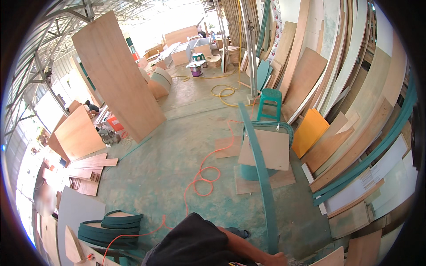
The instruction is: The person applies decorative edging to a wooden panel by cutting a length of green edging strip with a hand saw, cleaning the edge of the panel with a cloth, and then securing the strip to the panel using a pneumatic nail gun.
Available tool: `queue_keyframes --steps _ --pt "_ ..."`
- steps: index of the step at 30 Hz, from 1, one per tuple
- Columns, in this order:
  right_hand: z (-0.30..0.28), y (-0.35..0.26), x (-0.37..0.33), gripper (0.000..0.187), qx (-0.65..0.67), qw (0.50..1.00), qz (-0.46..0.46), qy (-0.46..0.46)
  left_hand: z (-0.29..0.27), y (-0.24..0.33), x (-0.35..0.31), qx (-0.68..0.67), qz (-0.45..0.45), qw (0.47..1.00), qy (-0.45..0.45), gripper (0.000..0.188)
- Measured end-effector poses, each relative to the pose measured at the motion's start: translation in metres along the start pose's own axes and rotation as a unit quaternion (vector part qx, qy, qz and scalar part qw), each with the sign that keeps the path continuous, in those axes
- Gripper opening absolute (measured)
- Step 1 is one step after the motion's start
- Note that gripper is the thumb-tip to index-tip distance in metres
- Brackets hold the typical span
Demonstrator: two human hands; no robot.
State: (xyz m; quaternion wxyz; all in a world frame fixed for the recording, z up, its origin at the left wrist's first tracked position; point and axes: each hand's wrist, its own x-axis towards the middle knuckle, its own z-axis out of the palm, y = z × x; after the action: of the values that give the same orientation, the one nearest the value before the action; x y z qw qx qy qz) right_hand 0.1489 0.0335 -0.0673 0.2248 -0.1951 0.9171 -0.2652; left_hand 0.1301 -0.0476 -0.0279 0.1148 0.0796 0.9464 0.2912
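My right arm reaches out to the right from a dark sleeve at the lower edge. At its end, my right hand (278, 259) is partly cut off by the picture's edge, its fingers closed at the near end of a long, narrow teal strip (260, 170). The strip runs away from me across a pale square board (277, 148) and past its far edge. Under that board a teal rounded base (250, 173) shows in part. My left hand is out of view.
A teal stool (270, 105) stands beyond the board. An orange cord (203, 168) loops across the floor. Stacked curved teal-edged pieces (110, 227) lie at the lower left. Panels and planks (350, 150) lean along the right; a tall wooden panel (117, 75) stands far left.
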Motion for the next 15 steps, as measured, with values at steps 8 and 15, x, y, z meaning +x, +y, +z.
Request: queue_keyframes --steps 8,15 --pt "-0.007 0.033 0.006 0.043 0.009 0.999 0.04 -0.012 -0.059 -0.004 -0.01 0.18 -0.003 0.982 -0.049 0.027" --pt "0.034 0.095 -0.005 0.047 0.024 0.998 0.06 -0.012 -0.046 -0.091 0.008 0.382 -0.071 0.909 -0.149 0.014"
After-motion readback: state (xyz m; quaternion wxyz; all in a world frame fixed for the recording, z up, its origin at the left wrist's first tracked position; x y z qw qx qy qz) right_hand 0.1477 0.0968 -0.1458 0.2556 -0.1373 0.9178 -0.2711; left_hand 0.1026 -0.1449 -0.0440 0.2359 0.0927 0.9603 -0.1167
